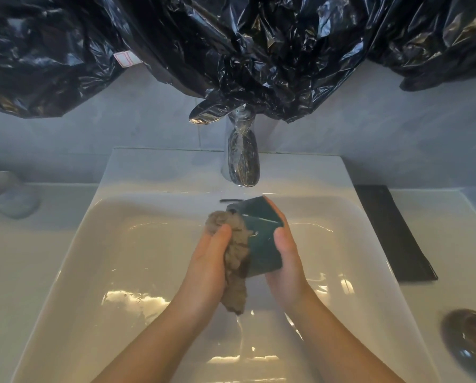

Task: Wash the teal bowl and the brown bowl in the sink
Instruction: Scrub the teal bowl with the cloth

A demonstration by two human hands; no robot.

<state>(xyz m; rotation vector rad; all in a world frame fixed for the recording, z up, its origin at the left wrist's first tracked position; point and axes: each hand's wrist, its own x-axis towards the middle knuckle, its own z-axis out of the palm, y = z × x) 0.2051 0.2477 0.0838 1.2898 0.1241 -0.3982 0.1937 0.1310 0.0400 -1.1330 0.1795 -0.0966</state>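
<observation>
Over the sink (pixel 93 258), the left hand (pixel 209 261) grips a wet grey-brown cloth (pixel 235 255), fingers curled round it. It presses the cloth against the teal bowl (pixel 261 244), which is held tilted just to the cloth's right, below the tap (pixel 242 158). The right hand (pixel 286 258) clasps the bowl's other side. The brown bowl (pixel 471 338) sits on the surface at far right, nearer the right hand and probably next to be washed.

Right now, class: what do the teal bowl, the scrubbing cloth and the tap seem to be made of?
The teal bowl: likely glazed ceramic or hard plastic; smooth, wet sheen, rigid rim. The cloth: soft fuzzy fibre, grey-brown, matted and dripping. The tap: polished chrome-look metal; it mirrors the black plastic above.
</observation>
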